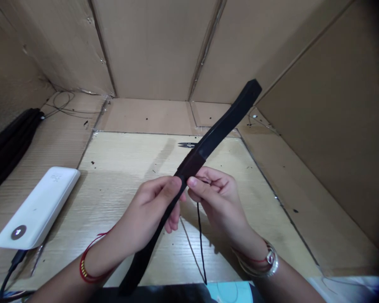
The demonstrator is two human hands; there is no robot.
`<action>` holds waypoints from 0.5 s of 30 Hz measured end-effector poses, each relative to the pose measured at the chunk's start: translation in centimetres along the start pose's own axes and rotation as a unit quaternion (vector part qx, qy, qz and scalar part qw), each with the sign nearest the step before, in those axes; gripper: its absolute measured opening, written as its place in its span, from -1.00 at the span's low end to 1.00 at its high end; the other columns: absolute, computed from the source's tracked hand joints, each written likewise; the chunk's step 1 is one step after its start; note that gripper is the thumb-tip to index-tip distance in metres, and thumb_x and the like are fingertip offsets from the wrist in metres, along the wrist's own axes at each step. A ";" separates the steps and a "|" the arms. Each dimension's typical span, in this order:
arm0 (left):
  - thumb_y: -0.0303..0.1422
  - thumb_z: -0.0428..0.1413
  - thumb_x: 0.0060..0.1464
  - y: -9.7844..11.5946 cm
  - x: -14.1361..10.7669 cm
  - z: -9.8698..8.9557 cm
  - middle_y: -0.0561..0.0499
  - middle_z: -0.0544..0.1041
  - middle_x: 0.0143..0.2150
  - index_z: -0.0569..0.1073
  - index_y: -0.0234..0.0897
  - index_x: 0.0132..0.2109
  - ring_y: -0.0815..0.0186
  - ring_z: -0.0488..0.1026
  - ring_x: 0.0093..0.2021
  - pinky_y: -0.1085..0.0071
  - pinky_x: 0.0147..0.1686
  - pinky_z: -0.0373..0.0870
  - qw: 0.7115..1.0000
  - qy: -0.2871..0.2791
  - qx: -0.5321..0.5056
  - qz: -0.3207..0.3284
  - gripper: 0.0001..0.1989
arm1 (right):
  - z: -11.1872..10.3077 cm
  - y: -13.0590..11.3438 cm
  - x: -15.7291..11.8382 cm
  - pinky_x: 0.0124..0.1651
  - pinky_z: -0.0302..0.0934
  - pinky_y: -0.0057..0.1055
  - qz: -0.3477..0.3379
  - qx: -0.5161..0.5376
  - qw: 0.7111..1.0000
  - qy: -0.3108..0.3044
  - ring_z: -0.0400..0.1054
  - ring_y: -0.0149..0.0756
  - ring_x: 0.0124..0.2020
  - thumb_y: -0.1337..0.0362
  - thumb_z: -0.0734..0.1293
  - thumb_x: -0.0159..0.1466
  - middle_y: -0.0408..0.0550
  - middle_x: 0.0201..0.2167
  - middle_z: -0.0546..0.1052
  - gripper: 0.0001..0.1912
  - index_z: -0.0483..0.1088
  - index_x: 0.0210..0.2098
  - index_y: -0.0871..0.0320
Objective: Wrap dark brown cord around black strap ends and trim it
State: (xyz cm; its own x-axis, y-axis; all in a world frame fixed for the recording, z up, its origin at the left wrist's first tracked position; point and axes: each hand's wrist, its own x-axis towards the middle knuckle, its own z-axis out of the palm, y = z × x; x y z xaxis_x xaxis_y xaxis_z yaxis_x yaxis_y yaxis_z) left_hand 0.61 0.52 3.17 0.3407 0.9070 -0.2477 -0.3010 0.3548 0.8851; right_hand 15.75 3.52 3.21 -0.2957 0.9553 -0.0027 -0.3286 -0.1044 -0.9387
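Observation:
A long, black, slightly curved strip (pixel 229 122) runs diagonally from the lower left to the upper right, raised above the table. Around its middle sits a dark brown band (pixel 192 163) with a ridged edge. My left hand (pixel 154 204) is closed on the strip just below the band, thumb on top. Beside it, my right hand (pixel 219 200) pinches the strip's right edge at the band's lower end. A black cord (pixel 199 227) hangs from my right hand toward the table's front edge. The fingers behind the strip are partly hidden.
Small black thread snips (pixel 187 145) lie behind the strip on the wooden board (pixel 123 151). A white power bank (pixel 39 206) with a cable stands at the left, near black cloth (pixel 12 143). Cardboard walls (pixel 158 50) enclose the back and sides. Something light blue (pixel 230 291) lies at the front.

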 end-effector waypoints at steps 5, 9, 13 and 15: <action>0.05 -0.02 0.22 0.0 -0.1 0.3 0.08 0.38 -0.69 0.43 -0.34 -0.40 0.47 0.32 -0.71 0.60 -0.71 0.23 0.999 0.041 -0.010 0.012 -0.48 | 0.0 0.2 0.0 -0.61 -0.12 -0.57 0.004 0.000 1.000 0.026 -0.01 -0.59 -0.67 0.23 0.49 0.13 -0.27 -0.71 0.24 -0.82 0.48 -0.45 0.21; 0.10 0.02 0.16 -0.2 0.0 0.5 0.10 0.34 -0.74 0.43 -0.34 -0.42 0.46 0.28 -0.76 0.60 -0.75 0.20 0.999 0.023 -0.044 0.018 -0.46 | 0.1 0.3 -0.1 -0.59 -0.17 -0.53 0.017 0.003 0.999 0.041 -0.05 -0.56 -0.66 0.21 0.50 0.12 -0.27 -0.73 0.19 -0.80 0.47 -0.48 0.20; 0.06 0.05 0.16 -0.5 0.1 0.6 0.12 0.33 -0.76 0.43 -0.35 -0.42 0.48 0.27 -0.77 0.61 -0.74 0.22 0.997 0.042 -0.068 0.020 -0.49 | 0.2 0.6 0.0 -0.60 -0.22 -0.55 0.008 0.007 0.999 0.042 -0.09 -0.58 -0.67 0.21 0.50 0.11 -0.29 -0.73 0.17 -0.81 0.49 -0.45 0.19; 0.03 0.03 0.18 -0.6 0.1 0.6 0.13 0.29 -0.78 0.42 -0.34 -0.46 0.47 0.26 -0.78 0.61 -0.75 0.20 0.995 0.047 -0.083 0.000 -0.49 | 0.3 0.7 -0.1 -0.60 -0.21 -0.56 -0.001 -0.005 0.999 0.045 -0.07 -0.59 -0.66 0.20 0.51 0.11 -0.28 -0.72 0.20 -0.81 0.50 -0.45 0.20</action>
State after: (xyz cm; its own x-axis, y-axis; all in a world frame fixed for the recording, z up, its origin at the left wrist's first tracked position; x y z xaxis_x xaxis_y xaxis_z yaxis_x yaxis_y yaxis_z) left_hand 1.31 0.25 2.85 0.2576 0.9215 -0.2905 -0.4471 0.3803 0.8096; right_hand 15.30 3.31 2.65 -0.2130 0.9765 -0.0325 -0.3202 -0.1012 -0.9419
